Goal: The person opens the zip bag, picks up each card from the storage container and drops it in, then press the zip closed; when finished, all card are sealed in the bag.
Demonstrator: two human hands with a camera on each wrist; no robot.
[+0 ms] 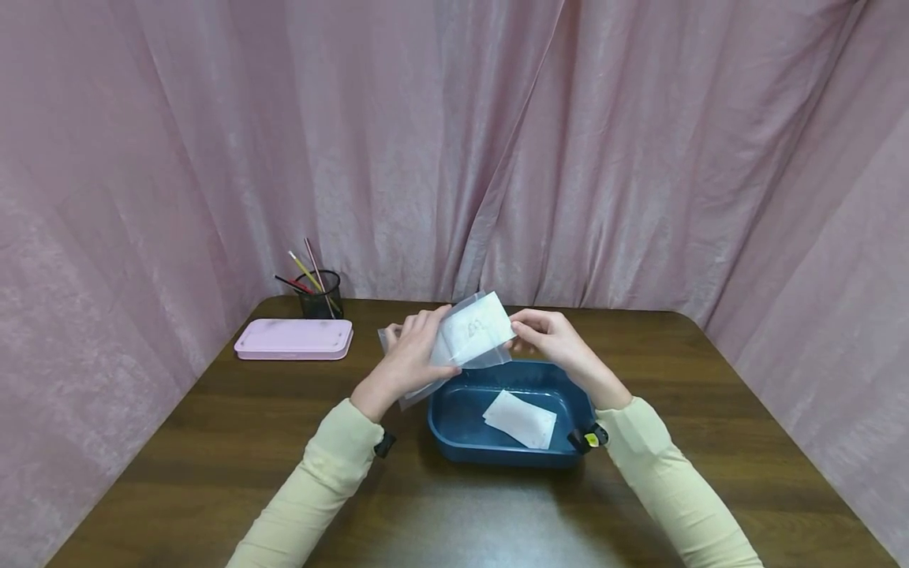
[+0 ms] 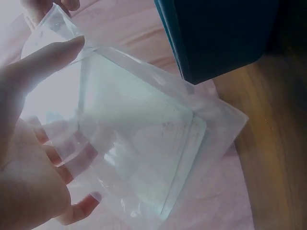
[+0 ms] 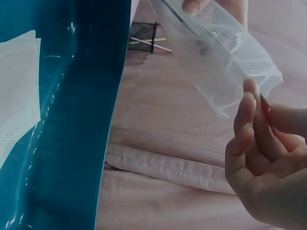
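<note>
My left hand (image 1: 406, 361) grips a clear plastic bag (image 2: 220, 120) between thumb and fingers, tilted above the blue bin's left rear edge. White cards (image 2: 139, 124) show through the plastic. A white card (image 1: 474, 330) with a faint drawing lies at the bag's mouth, partly past the plastic; how much is inside, I cannot tell. At its right corner, my right hand (image 1: 557, 341) pinches the card between thumb and fingertips. More white cards (image 1: 521, 420) lie overlapping on the floor of the blue bin (image 1: 454, 451), below both hands.
A pink pencil case (image 1: 293, 339) lies on the left of the wooden table (image 1: 284, 410). Behind it stands a black mesh pen cup (image 1: 323, 304) with several pencils. Pink curtains (image 1: 398, 158) hang behind the table and along its sides.
</note>
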